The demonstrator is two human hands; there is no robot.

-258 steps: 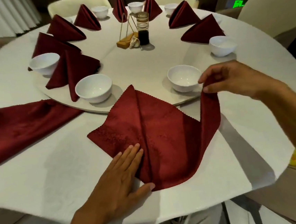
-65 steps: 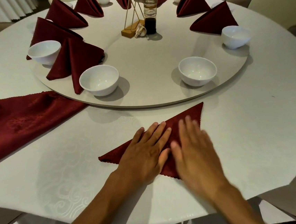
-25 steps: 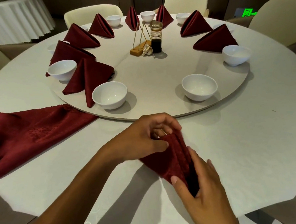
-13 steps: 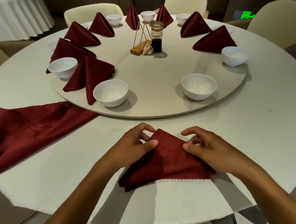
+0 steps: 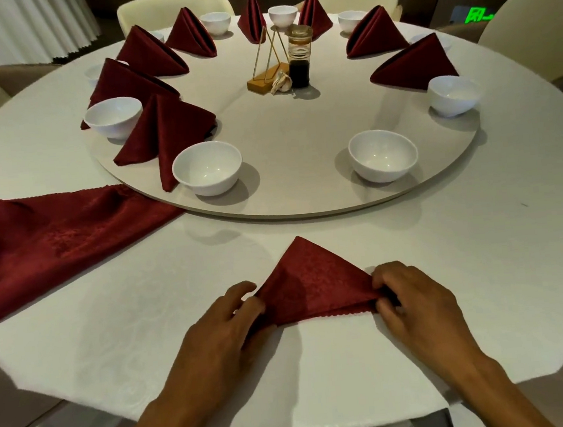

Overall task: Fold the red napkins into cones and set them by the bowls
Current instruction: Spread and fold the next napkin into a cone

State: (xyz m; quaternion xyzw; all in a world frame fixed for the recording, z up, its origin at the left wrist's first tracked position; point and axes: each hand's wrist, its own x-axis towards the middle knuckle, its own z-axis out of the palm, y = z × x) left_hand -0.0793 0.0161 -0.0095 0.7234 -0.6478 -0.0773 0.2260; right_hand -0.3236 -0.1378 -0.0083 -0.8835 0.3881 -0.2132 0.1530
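A red napkin (image 5: 309, 284) of woven cloth with a faint damask figure and a pinked lower edge stands as a triangular tent on the white patterned cloth of the round surface (image 5: 112, 333), its peak pointing toward the pale turntable (image 5: 299, 125). The left hand (image 5: 227, 325) pinches its left corner with curled fingers, and the right hand (image 5: 408, 299) pinches the right corner, hiding both tips of the fold. Two glossy white bowls (image 5: 207, 168) (image 5: 383, 154) sit on the near rim of the turntable with no cone beside them. Further round, finished cones (image 5: 166, 135) stand by other bowls. A loose heap of unfolded red cloth (image 5: 45, 236) lies at the left, cut off by the frame edge. At the centre, a dark glass jar (image 5: 300, 60) and a wire stand (image 5: 268, 68) are small and hard to read.
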